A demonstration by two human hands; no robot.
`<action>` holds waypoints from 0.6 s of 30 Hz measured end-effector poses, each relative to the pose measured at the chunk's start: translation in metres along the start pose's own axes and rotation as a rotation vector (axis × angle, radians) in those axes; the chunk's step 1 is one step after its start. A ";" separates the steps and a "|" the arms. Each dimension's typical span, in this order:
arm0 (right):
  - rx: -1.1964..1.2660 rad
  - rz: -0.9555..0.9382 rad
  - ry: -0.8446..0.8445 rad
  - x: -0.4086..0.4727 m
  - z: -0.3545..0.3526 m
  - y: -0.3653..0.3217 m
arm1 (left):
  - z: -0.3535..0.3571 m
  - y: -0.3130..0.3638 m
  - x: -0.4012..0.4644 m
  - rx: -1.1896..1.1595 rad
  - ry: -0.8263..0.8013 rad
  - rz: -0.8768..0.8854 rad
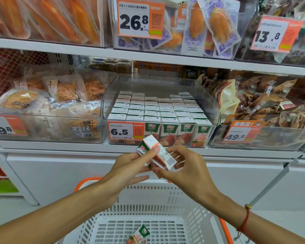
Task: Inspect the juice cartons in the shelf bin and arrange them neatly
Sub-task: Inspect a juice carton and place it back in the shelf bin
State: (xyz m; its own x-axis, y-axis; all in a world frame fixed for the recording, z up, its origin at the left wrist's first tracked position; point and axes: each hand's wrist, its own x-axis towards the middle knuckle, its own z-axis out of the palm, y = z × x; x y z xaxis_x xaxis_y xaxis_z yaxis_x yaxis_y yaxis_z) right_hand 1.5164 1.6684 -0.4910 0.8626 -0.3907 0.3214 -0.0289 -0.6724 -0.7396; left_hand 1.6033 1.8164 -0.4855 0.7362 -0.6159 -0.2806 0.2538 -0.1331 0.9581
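A small juice carton [163, 155], white with green and red print, is held tilted between both hands in front of the shelf edge. My left hand [130, 166] grips its upper left end with the thumb on top. My right hand [183, 164] holds its lower right end from below and behind. Behind them a clear plastic shelf bin [111, 92] holds several rows of the same cartons [158, 110] standing upright, white tops showing. A 6.5 price tag [125, 132] hangs on the bin's front. Another carton [139, 235] lies on its side in the basket below.
A white shopping basket [158, 192] with orange handles sits below my arms. Clear bins of bagged snacks [48, 104] stand left and right [264, 106] of the juice bin. An upper shelf [148, 55] carries more packets and price tags.
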 end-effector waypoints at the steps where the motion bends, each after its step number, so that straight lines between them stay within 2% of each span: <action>1: -0.048 -0.069 -0.004 -0.002 0.001 0.000 | 0.000 0.001 0.000 0.002 0.003 -0.007; 3: -0.053 -0.096 -0.078 -0.001 0.002 0.003 | -0.002 0.002 0.002 0.014 0.044 -0.016; 7: 0.272 0.173 -0.310 0.009 -0.005 0.001 | -0.012 0.006 0.008 0.146 0.080 0.078; 12: 0.373 0.267 -0.456 0.014 -0.012 0.004 | -0.014 0.011 0.010 0.189 -0.028 0.138; 15: 0.440 0.304 -0.427 0.012 -0.010 0.003 | -0.015 0.009 0.011 0.161 -0.075 0.141; 18: 0.347 0.335 -0.233 0.010 -0.005 0.004 | -0.014 0.002 0.011 0.096 0.024 0.106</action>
State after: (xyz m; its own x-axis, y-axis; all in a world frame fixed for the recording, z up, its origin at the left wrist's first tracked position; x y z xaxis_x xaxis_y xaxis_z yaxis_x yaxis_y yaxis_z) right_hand 1.5230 1.6590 -0.4877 0.9253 -0.3715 -0.0765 -0.1873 -0.2722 -0.9438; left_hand 1.6210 1.8202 -0.4874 0.7706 -0.6119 -0.1780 0.1135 -0.1431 0.9832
